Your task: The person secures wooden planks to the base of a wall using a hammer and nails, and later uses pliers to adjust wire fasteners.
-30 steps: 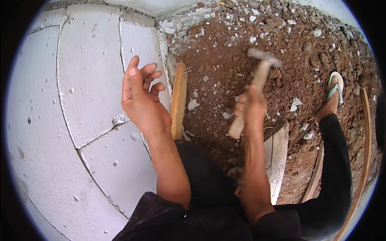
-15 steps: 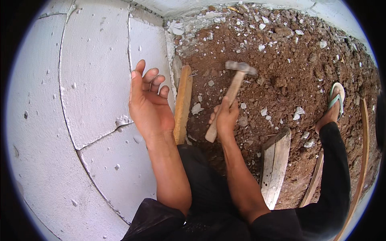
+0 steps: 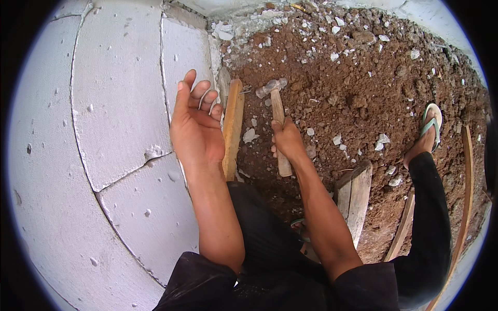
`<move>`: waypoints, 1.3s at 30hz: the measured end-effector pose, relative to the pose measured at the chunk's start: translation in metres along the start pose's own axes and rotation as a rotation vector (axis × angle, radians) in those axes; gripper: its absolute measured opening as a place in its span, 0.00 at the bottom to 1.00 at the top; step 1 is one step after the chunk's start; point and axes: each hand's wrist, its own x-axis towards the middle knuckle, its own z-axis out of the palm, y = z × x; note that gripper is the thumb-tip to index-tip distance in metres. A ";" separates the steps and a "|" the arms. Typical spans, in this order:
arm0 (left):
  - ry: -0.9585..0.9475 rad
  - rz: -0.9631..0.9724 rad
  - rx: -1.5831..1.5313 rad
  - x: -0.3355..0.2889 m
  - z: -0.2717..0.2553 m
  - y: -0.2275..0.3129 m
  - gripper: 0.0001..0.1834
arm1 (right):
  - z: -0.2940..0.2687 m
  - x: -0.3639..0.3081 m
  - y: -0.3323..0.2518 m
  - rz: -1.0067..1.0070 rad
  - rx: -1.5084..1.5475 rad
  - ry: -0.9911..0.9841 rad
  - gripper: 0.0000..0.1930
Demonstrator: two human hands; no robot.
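Observation:
My right hand (image 3: 288, 140) is wrapped round the wooden handle of a hammer (image 3: 278, 106). Its metal head is just right of the upper end of a narrow wooden board (image 3: 233, 129) standing by the wall. Thin nails (image 3: 246, 89) stick out of that end toward the hammer head, and I cannot tell whether they touch it. On the board's left, my left hand (image 3: 199, 124) is raised in front of the wall, palm turned up, fingers loosely curled and apart. Nothing I can make out lies in its palm.
A pale block wall (image 3: 119, 93) fills the left side. Brown soil (image 3: 332, 103) with white rubble covers the ground. A weathered wooden post (image 3: 358, 199) is beside my right forearm. A long thin board (image 3: 467, 192) runs along the right, near my sandalled foot (image 3: 429, 129).
The hammer has swung left, its head closer to the nails at the board's top. My left hand has barely shifted, staying raised with fingers curled.

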 end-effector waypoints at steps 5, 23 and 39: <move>-0.036 -0.067 -0.002 -0.007 0.007 -0.007 0.20 | -0.024 0.035 -0.011 -0.021 0.002 -0.294 0.20; 0.295 -0.433 0.221 -0.028 0.010 -0.173 0.22 | -0.048 0.068 -0.032 -0.240 -0.617 -0.476 0.28; -0.131 -0.566 0.543 0.022 -0.002 -0.250 0.47 | -0.138 -0.058 -0.085 -0.387 -1.079 0.396 0.30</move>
